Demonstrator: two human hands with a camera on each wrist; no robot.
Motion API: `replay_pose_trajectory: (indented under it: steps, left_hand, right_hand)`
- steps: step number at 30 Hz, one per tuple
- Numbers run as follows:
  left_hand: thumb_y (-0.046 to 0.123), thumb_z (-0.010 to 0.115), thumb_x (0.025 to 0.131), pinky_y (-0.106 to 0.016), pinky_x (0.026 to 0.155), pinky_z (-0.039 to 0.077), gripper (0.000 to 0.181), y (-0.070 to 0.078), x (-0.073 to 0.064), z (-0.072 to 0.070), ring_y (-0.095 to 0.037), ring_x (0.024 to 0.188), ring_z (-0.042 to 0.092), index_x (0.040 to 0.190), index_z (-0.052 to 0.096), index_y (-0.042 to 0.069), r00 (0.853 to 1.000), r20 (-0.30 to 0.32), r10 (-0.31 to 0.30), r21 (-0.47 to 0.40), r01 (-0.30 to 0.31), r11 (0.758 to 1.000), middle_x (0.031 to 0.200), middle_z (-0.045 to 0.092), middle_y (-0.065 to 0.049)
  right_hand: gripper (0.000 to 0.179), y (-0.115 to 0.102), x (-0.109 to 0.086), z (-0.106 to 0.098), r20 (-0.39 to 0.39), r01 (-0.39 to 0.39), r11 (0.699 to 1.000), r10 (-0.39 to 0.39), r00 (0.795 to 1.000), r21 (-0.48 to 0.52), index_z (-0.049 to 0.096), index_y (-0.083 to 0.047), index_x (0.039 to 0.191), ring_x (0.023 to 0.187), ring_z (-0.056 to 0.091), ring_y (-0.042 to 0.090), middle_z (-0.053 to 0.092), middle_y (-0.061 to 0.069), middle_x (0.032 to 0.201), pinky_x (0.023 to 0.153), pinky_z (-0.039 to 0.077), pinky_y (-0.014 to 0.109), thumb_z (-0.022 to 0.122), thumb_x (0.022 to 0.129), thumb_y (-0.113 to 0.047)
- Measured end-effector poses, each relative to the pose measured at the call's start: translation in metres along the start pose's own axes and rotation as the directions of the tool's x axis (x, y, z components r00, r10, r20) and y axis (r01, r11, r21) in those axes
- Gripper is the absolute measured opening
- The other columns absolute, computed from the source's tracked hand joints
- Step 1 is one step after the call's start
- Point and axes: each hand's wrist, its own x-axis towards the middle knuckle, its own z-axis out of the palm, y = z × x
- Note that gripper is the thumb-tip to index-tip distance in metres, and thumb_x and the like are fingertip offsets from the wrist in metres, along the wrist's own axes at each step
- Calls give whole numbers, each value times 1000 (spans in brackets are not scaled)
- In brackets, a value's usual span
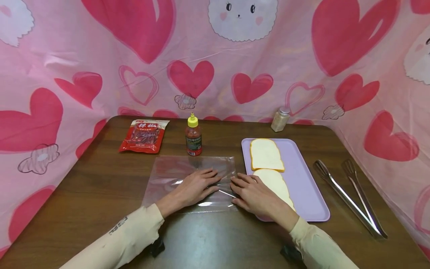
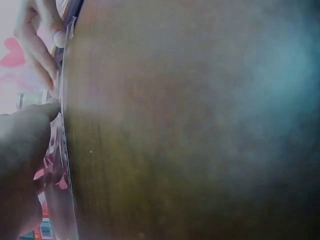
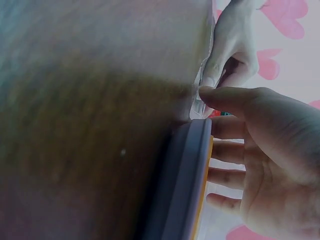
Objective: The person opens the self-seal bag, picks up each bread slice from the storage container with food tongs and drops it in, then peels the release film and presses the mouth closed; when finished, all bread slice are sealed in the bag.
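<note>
A clear plastic bag (image 1: 164, 183) lies flat on the wooden table, with its opening edge towards the right. On its right part rests my left hand (image 1: 196, 185), fingers stretched out and pointing right. My right hand (image 1: 253, 194) reaches in from the right, its fingertips and thumb at the bag's right edge. The right wrist view shows that hand (image 3: 270, 145) with fingers apart and nearly straight, the thumb tip by the film. Its palm is above the nearer of two bread slices (image 1: 273, 183) and partly covers it.
A lilac tray (image 1: 304, 190) bears both slices, the farther slice (image 1: 266, 154) uncovered. Metal tongs (image 1: 352, 201) lie at right. Behind the bag stand a yellow-capped sauce bottle (image 1: 193, 138) and a red food packet (image 1: 144, 136); a small shaker jar (image 1: 280, 119) stands at the back right.
</note>
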Motion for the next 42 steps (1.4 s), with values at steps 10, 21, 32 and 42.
replay_pose_trajectory:
  steps: [10, 21, 32, 42]
  left_hand:
    - [27, 65, 106, -48, 111, 54, 33, -3, -1, 2, -29, 136, 64, 134, 74, 12, 996, -79, 36, -15, -37, 999, 144, 68, -11]
    - [17, 68, 104, -51, 112, 53, 32, -4, -8, -2, -30, 133, 66, 134, 73, 9, 960, -280, -25, -201, -34, 979, 139, 71, -12]
    - [10, 69, 102, -53, 111, 52, 31, -1, -19, -14, -27, 132, 67, 133, 74, 11, 921, -373, -111, -428, -65, 902, 140, 71, -10]
    - [5, 70, 100, -52, 110, 53, 34, 0, -22, -22, -27, 129, 69, 134, 74, 11, 922, -385, -46, -365, -107, 925, 138, 73, -6]
  right_hand:
    - [47, 0, 0, 1, 26, -14, 1000, 13, 1000, 20, 70, -4, 135, 140, 56, 40, 65, 15, 146, 105, 51, 57, 70, 101, -37]
    - [50, -1, 1, 0, 64, -48, 997, 44, 997, 55, 68, -2, 138, 142, 54, 41, 63, 17, 149, 109, 49, 60, 70, 102, -37]
    - [45, 0, 1, -2, 14, -31, 998, 31, 999, 48, 71, -3, 133, 135, 58, 39, 67, 16, 142, 108, 49, 58, 69, 102, -36]
    - [32, 5, 3, 0, -66, -8, 994, 15, 998, 111, 75, -8, 124, 125, 63, 36, 73, 10, 124, 101, 51, 57, 66, 104, -32]
